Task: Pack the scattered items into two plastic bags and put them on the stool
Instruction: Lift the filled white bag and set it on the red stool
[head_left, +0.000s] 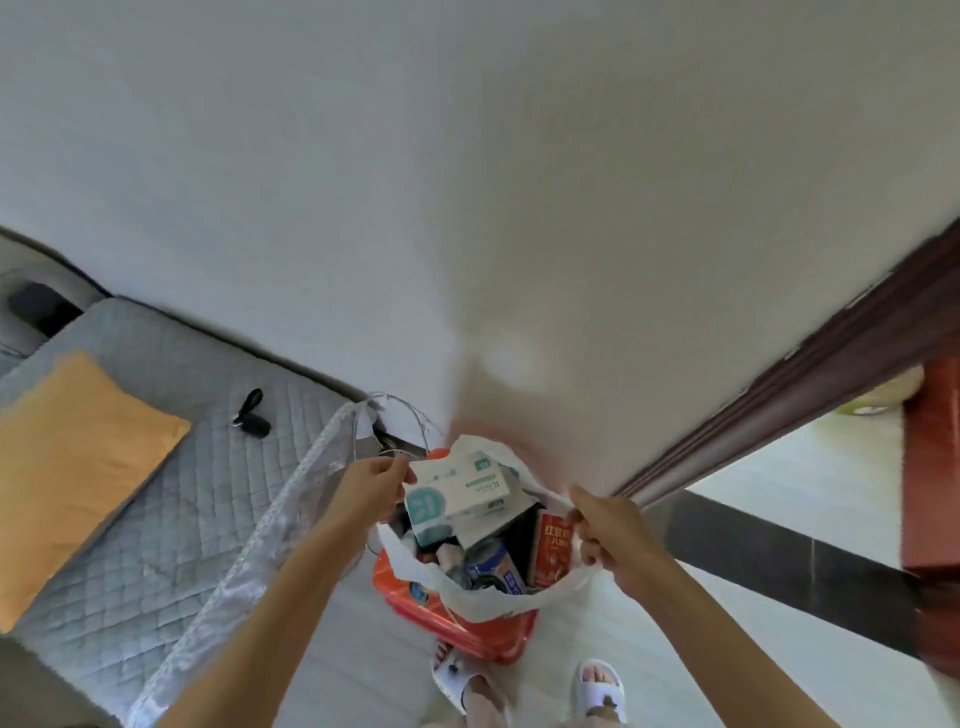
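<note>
Left hand (375, 480) and right hand (602, 530) gripped white plastic bag (467, 597) handles, spread over red stool (457, 629).

I see my left hand (375, 483) and right hand (602, 530) each gripping a handle of the white plastic bag (498, 605). It sits on the red stool (467, 631), with a tissue box (457, 493) on top.
</note>
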